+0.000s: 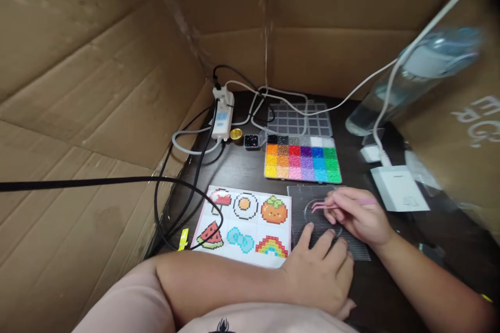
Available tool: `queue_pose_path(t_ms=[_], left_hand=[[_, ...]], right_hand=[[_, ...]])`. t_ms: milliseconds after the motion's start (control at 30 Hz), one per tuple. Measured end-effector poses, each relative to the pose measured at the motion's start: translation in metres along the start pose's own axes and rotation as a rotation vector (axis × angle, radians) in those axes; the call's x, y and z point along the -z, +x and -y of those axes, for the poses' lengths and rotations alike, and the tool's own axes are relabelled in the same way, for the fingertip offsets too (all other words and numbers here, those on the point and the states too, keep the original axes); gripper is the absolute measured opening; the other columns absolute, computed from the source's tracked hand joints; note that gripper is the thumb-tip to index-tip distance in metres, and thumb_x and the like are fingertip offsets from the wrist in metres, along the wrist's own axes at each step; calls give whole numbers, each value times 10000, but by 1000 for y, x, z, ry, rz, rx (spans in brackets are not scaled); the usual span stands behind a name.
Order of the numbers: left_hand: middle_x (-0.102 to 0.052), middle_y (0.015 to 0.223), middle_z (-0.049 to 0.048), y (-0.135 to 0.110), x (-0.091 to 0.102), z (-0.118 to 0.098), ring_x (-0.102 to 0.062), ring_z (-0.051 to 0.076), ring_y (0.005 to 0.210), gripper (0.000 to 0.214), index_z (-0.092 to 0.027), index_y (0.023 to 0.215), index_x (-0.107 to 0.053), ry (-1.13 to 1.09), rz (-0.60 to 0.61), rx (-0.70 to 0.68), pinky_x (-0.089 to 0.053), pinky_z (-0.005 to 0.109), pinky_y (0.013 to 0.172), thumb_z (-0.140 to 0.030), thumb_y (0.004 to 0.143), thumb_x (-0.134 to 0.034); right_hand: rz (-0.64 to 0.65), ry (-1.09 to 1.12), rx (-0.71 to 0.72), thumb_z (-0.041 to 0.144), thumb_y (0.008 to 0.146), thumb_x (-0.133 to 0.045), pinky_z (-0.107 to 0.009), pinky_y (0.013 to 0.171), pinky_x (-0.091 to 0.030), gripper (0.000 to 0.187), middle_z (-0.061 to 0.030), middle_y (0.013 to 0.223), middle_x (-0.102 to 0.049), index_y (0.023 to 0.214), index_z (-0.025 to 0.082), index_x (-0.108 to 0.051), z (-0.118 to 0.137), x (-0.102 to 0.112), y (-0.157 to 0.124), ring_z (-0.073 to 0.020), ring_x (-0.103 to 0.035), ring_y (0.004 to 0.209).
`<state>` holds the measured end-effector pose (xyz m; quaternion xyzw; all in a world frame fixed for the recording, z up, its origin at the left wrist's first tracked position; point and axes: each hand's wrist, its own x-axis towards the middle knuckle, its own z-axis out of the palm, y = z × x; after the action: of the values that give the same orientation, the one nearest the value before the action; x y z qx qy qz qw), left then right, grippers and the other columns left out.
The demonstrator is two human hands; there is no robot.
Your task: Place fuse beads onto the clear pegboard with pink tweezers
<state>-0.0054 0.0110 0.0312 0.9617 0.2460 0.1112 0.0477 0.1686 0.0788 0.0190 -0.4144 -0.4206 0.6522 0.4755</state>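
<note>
Grips pink tweezers [322, 205] in the right hand [357, 214], with thumb and fingers clamped together around the shaft. Points the tips to the left, over the far part of a clear round plate [307, 213] on the dark ribbed mat [297, 203]. Runs the tweezers' long axis mostly sideways, from the right hand's side in toward the plate. Appears to have the two tips slightly apart; cannot tell about any bead between them.

Spreads the left hand [322, 265] palm down across the near part of the mat, with fingers apart and nothing visible in their grasp. Brings one fingertip close to the plate's near edge, just below the tweezer tips; cannot tell about actual contact with the plate.

Has the bead tray [302, 179] just beyond the mat, ahead of the right hand and slightly to its left, with its lid [299, 119] laid open on the far side. Reaches nearer to the tray with the right hand than with the left. Puts the plate between both hands, directly left of the right hand and straight ahead of the left.

Lays the left forearm along the near edge of the pattern sheet [228, 222], just left of the mat on the dark bench [242, 166]. Shows a small box of dark beads [251, 148] left of the tray and a white box [400, 187] to the right.
</note>
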Motion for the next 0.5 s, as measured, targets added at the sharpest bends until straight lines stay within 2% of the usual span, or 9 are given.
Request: queue_pose_path(t_ms=[100,267,400,500], left_hand=[[-534,1369,169,-3,19,6,-449,316,1305,570,-119,1304,-555,-11,-32,2,-380,557,1073,-527,907,-529],[-554,1326,176,-27,52,25,-517,310,1235,442,-144,1212,-590,-119,-96,271,-423,512,1063,-443,887,-585],[-505,1393,190,-60,56,32,-469,353,1303,417,-174,1220,-596,-73,12,466,-415,558,1067,-404,873,-619],[-354,1535,179,-83,51,30,-333,387,1420,520,-226,1316,-547,-62,117,563,-330,609,1117,-464,865,-647]], right_hand=[[-66,44,12,378,838,-712,-260,444,-412,219,40,433,-492,773,172,-745,-1,-7,3,-102,-479,401],[-122,152,55,372,763,-756,-266,400,-413,195,74,388,-457,808,186,-721,4,-14,7,-89,-397,345],[-133,141,28,342,761,-761,-259,404,-432,170,71,396,-475,791,182,-712,6,-12,5,-86,-415,350],[-144,127,12,327,757,-768,-253,414,-443,162,64,403,-494,786,178,-712,6,-11,4,-84,-429,360]])
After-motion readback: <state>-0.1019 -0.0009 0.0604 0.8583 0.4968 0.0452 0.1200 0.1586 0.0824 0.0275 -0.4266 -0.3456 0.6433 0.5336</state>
